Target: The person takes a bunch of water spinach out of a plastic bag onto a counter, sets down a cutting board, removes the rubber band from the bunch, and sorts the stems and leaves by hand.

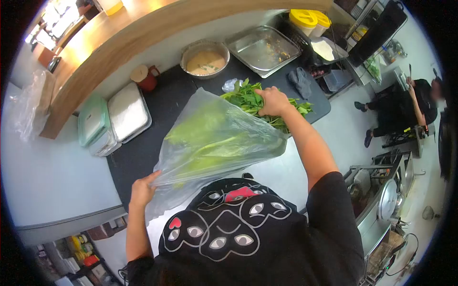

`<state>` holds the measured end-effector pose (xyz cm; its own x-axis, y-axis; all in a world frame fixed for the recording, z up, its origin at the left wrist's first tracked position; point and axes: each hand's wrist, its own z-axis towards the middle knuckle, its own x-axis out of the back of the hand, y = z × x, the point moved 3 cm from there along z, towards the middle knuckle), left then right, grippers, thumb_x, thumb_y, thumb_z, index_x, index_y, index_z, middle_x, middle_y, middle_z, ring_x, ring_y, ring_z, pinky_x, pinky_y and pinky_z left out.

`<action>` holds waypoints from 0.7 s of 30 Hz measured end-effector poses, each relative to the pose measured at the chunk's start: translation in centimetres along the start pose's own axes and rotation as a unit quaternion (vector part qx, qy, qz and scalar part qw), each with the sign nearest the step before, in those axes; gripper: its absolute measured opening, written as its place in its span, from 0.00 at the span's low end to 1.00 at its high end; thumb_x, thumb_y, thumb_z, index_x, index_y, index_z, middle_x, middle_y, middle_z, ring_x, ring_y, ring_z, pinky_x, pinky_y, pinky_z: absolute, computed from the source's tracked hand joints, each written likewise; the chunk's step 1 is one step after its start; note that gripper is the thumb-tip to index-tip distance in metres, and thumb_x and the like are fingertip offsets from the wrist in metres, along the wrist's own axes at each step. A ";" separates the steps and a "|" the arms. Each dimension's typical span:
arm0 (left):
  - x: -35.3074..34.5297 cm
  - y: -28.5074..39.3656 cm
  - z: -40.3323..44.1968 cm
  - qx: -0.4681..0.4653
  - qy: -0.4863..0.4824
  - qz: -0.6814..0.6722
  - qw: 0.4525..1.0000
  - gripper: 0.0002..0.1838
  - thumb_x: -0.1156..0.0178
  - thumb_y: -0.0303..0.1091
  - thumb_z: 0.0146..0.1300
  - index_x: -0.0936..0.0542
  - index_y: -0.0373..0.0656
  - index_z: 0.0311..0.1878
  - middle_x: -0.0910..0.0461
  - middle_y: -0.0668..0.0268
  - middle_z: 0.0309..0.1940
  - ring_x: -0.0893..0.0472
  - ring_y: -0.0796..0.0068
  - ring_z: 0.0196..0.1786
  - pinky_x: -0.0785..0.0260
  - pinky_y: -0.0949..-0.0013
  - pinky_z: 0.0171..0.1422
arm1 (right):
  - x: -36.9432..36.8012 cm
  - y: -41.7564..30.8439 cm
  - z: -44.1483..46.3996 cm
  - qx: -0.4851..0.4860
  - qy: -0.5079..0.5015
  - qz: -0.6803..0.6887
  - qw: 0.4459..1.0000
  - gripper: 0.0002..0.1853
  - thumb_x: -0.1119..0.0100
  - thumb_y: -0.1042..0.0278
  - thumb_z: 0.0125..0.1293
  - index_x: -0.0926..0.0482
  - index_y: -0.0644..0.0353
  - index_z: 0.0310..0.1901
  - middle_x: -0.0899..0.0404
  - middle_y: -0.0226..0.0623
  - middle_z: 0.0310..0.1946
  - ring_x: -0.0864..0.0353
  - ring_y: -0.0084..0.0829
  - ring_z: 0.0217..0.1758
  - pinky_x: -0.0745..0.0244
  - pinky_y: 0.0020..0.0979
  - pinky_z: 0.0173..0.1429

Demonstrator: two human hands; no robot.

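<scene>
A large clear plastic bag (pixel 224 148) lies slanted across the dark counter, with green stalks and leaves showing through it. At the bag's lower left end, my left hand (pixel 143 189) is closed on the gathered plastic. Leafy greens (pixel 245 97) stick out of the bag's mouth at the upper right. My right hand (pixel 273 101) grips these greens from above, its fingers curled into the leaves. The undersides of the stems and some fingertips are hidden. Beside the greens sits a small crumpled piece of clear plastic (pixel 230 86).
Along the back of the counter (pixel 131 159) stand a foil-lined bowl (pixel 206 61), a steel tray (pixel 262 50), a red jug (pixel 145 78) and lidded containers (pixel 94 119). A dark cloth (pixel 299 82) lies at right. Another person (pixel 412 102) is further right, near a stove.
</scene>
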<state>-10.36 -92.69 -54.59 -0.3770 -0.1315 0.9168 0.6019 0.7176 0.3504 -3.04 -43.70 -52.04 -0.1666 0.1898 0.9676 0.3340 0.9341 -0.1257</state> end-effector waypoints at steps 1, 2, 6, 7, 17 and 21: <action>1.0 0.0 0.0 -0.015 0.016 -0.012 1.000 0.30 0.35 0.22 0.42 0.24 0.56 0.52 0.21 0.58 0.45 0.21 0.57 0.44 0.28 0.63 0.48 | 0.3 0.4 0.3 0.002 -0.001 0.004 1.000 0.42 0.32 0.54 0.38 0.34 0.45 0.61 0.27 0.42 0.50 0.32 0.42 0.56 0.32 0.39 0.58; 1.3 -0.7 -0.1 -0.017 0.035 -0.032 0.999 0.28 0.37 0.21 0.42 0.23 0.55 0.51 0.21 0.59 0.43 0.21 0.57 0.43 0.28 0.63 0.48 | 0.3 1.0 0.6 0.003 -0.002 0.009 1.000 0.42 0.32 0.53 0.38 0.34 0.45 0.61 0.27 0.42 0.50 0.32 0.42 0.57 0.32 0.40 0.58; 1.6 -4.2 0.3 -0.015 0.083 -0.033 0.996 0.27 0.42 0.17 0.42 0.22 0.52 0.49 0.20 0.59 0.39 0.21 0.57 0.41 0.29 0.62 0.48 | -1.2 2.1 2.0 -0.008 -0.029 0.032 0.999 0.46 0.31 0.50 0.36 0.38 0.44 0.63 0.29 0.42 0.53 0.34 0.44 0.58 0.33 0.40 0.59; 1.0 -4.7 0.5 -0.009 0.090 -0.012 0.996 0.28 0.43 0.17 0.42 0.22 0.52 0.50 0.20 0.59 0.39 0.21 0.57 0.41 0.29 0.62 0.48 | -1.9 2.0 2.1 -0.014 -0.046 0.031 0.998 0.48 0.31 0.49 0.36 0.39 0.46 0.64 0.31 0.44 0.54 0.34 0.44 0.59 0.33 0.40 0.59; -2.9 -2.5 -1.1 0.043 0.081 0.001 0.996 0.35 0.41 0.20 0.44 0.33 0.48 0.60 0.36 0.53 0.60 0.34 0.52 0.59 0.40 0.60 0.62 | 0.3 7.2 -1.7 0.079 0.098 0.189 0.974 0.44 0.29 0.53 0.41 0.37 0.53 0.62 0.38 0.48 0.62 0.40 0.45 0.65 0.40 0.36 0.65; -2.0 1.2 -3.5 0.024 0.195 0.097 0.976 0.35 0.38 0.23 0.44 0.35 0.43 0.60 0.43 0.50 0.63 0.37 0.51 0.60 0.41 0.61 0.60 | 3.2 7.6 -8.8 -0.021 0.208 0.256 0.944 0.25 0.34 0.69 0.47 0.26 0.57 0.51 0.26 0.45 0.49 0.28 0.41 0.54 0.33 0.34 0.57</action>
<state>-6.45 -94.02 -55.30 0.0427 -0.2345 0.9712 0.5984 0.7844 0.1631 7.13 -38.70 -48.01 0.4021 0.4708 0.7853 0.3102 0.7369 -0.6006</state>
